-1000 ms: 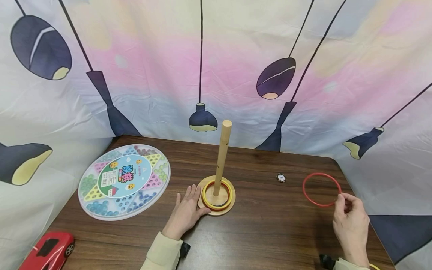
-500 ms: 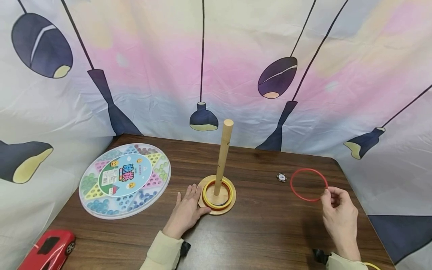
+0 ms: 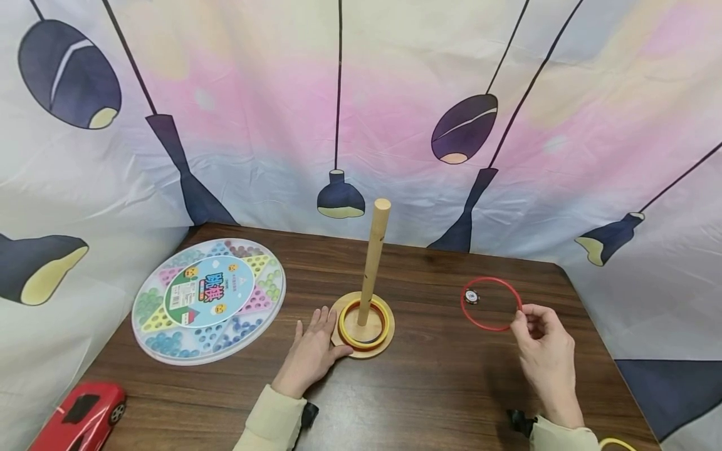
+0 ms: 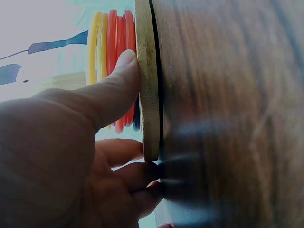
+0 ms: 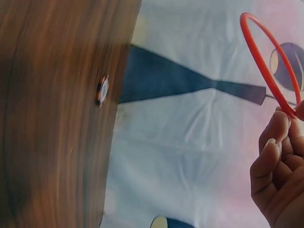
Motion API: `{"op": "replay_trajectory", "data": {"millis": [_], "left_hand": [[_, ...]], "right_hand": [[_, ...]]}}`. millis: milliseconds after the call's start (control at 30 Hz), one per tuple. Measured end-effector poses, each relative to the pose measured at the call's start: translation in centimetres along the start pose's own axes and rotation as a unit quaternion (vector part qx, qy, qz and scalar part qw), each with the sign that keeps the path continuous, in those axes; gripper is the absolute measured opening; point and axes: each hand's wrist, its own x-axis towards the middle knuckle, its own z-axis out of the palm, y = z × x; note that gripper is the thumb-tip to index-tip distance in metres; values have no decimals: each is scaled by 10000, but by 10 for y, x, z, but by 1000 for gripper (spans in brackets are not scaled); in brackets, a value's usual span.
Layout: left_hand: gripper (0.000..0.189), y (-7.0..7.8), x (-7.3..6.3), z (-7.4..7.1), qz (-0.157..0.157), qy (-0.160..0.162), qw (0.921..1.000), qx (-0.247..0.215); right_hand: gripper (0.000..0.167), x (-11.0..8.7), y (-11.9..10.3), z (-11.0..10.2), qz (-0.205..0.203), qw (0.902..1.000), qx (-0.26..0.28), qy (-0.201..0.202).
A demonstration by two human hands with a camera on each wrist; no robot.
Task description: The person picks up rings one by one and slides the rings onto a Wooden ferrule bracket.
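Observation:
A tall wooden peg [image 3: 375,257] stands upright on a round wooden base [image 3: 389,338]. Stacked around it at the bottom are several rings: yellow ones [image 4: 92,47] on top, red ones [image 4: 112,35] below and a dark one lowest. My left hand [image 3: 309,358] rests against the base's left side, its thumb touching the rim and its fingers at the edge. To the right of the peg, my right hand [image 3: 546,363] pinches a red ring [image 3: 491,279] between thumb and fingers. The ring is held above the table, tilted in the right wrist view.
A small poker chip [image 3: 471,296] lies on the wooden table, seen through the held ring. A round Chinese checkers set [image 3: 209,300] lies at the left. A red toy car [image 3: 81,410] sits front left, and part of a yellow ring [image 3: 617,442] shows front right.
My right hand has moved left with the red ring, toward the peg, so the ring now appears over the poker chip. The left hand stays at the base.

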Motion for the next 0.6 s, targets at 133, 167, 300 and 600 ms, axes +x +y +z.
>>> {"op": "replay_trajectory", "data": {"millis": [133,167,300,600], "left_hand": [[83,0,0,0,1,-10,10000,11],[83,0,0,0,0,-20,10000,19],[84,0,0,0,-8,-34,10000,48],[84,0,0,-1,19,-1,10000,79]], "right_hand": [[10,0,-9,4,-142,9995,274,-96],[10,1,-12,5,-165,9992,349,-112],[8,2,-20,7,-143,9979,612,-167],[11,5,-45,6,-689,9808,1805,-275]]}}
